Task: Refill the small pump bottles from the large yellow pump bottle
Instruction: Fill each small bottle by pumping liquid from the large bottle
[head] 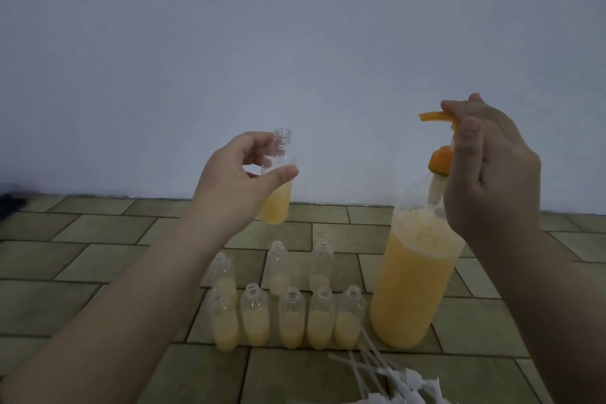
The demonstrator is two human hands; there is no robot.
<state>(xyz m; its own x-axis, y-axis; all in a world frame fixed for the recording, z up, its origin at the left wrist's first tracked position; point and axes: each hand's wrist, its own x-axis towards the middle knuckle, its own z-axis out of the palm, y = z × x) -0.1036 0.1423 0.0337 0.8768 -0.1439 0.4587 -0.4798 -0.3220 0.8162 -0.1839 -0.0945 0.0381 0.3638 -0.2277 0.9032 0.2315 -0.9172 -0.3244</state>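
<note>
My left hand [236, 180] holds a small clear bottle [277, 203] in the air, uncapped and tilted, about half full of yellow liquid. My right hand [488, 170] grips the orange pump head [437, 128] of the large yellow bottle [413, 289], which stands on the tiled floor; the pump is lifted, so its white stem shows above the neck. The spout points left toward the held bottle, a gap apart. Several small open bottles [290, 315] stand in two rows on the floor left of the large bottle, each partly filled.
A pile of white pump tops with dip tubes [390, 377] lies on the floor at the bottom, in front of the bottles. The tiled floor [98, 239] runs back to a plain pale wall [229, 43]. A dark object [10, 203] sits at the far left.
</note>
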